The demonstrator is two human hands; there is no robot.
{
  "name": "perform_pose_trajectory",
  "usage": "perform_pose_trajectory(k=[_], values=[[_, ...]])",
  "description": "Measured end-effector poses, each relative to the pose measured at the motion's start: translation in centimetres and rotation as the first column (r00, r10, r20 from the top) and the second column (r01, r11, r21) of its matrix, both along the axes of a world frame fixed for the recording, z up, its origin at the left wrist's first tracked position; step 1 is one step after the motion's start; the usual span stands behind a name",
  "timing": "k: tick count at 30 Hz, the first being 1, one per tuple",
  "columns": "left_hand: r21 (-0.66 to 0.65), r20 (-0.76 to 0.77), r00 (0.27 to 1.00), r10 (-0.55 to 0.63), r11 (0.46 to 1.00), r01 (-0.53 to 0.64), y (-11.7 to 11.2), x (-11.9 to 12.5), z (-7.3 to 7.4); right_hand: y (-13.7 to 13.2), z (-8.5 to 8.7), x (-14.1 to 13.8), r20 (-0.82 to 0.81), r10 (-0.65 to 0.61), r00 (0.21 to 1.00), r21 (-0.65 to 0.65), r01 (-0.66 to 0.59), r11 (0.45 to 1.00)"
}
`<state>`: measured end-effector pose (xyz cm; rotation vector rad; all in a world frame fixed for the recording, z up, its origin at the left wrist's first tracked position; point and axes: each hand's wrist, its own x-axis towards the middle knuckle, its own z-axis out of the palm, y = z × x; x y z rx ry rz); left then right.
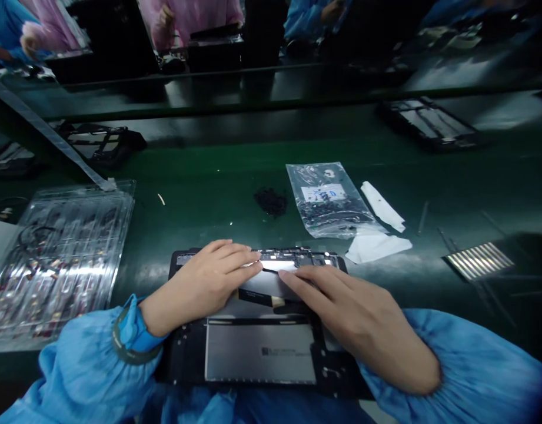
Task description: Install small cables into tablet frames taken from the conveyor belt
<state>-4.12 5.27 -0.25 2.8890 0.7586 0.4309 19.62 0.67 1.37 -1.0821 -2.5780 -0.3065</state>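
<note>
The open device (182, 353) lies flat at the near edge of the table (200, 182), right in front of me, and I judge my work on it to be partway along. On its near side a grey panel (259, 353) sits in its place, and along the far edge the circuit board (279, 255) is in as well. No cover lies over either, so I take the device to be unfinished. My left hand (204, 282) comes in from the left with its fingers laid close together, tips at the board's near side. My right hand (350, 306) reaches over from the right, forefinger stretched out to a thin dark strip (271, 270) between my fingertips; I cannot tell whether either hand pinches it, nor whether it is fastened down. Beyond the device, a loose heap of black bits (271, 201) and a clear bag (332, 200) of small parts suggest pieces not yet used.
</note>
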Motion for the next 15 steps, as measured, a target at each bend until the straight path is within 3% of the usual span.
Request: perform_pose_trajectory(k=[6, 15], values=[[0.036, -0.023, 1.000, 0.001, 0.999, 0.000, -0.14, 0.07, 0.14, -0.01, -0.92, 0.00, 0.017, -0.044, 0.999, 0.109, 0.042, 0.993], [0.059, -0.035, 0.999, -0.011, 0.998, 0.013, 0.09, 0.07, 0.24, 0.17, -1.03, -0.03, 0.025, -0.045, 0.999, 0.093, 0.043, 0.995]])
